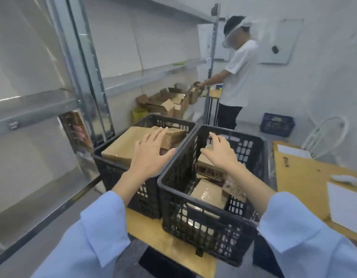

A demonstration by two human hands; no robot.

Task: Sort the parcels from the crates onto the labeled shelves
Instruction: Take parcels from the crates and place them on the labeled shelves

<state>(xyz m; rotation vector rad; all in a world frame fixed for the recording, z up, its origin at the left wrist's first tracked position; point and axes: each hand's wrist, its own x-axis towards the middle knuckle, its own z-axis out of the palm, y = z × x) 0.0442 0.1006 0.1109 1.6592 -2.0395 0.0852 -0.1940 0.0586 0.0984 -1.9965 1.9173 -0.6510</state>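
While the metal shelves (33,109) fill the frame's left, I see the counter (145,223) at centre carrying a left crate (111,171) and a right crate (203,223) side by side. My left hand (151,155) spreads open-fingered over the left crate's top parcel (121,145). My right hand (221,152) hangs released above the right crate's parcels (207,194).

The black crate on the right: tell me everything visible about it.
The right crate is black plastic with slotted lattice walls and an open top. It stands upright on a wooden table, its left side against the left crate. Brown taped parcels lie inside. The right hand hovers open above them, holding nothing.
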